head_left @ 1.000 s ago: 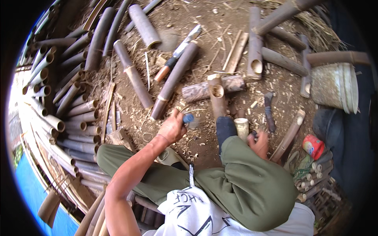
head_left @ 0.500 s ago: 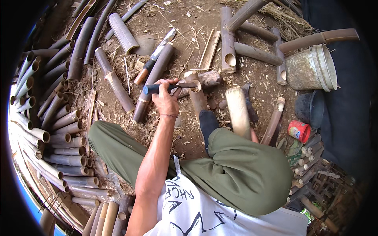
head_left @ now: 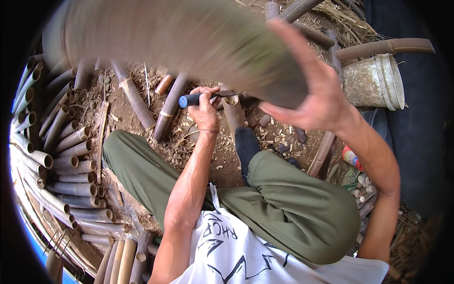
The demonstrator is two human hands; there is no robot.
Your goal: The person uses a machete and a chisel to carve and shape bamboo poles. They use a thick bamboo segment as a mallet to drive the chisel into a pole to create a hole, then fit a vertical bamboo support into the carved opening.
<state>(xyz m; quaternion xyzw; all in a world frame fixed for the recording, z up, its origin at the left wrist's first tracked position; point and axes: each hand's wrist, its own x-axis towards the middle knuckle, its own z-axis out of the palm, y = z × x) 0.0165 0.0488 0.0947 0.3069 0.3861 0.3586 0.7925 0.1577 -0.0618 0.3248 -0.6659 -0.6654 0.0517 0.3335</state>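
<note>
My left hand is closed round a chisel with a blue handle, held nearly level. The chisel's dark blade reaches right, to the pale notch in a brown bamboo tube. My dark-covered foot lies against the tube's lower part. Raised close to the camera, my right hand grips one end of a thick wooden club. The club is smeared by motion and spans the upper left, hiding much of the ground behind it.
Stacked bamboo tubes fill the left side. Two longer bamboo pieces lie beyond my left hand. At the right stand a dirty white bucket and a red can, beside a notched bamboo piece. Shavings litter the soil.
My right hand has swung up from beside my right knee, lifting the club toward the camera. My left hand and the chisel have shifted slightly right; the blade stays at the notch.
</note>
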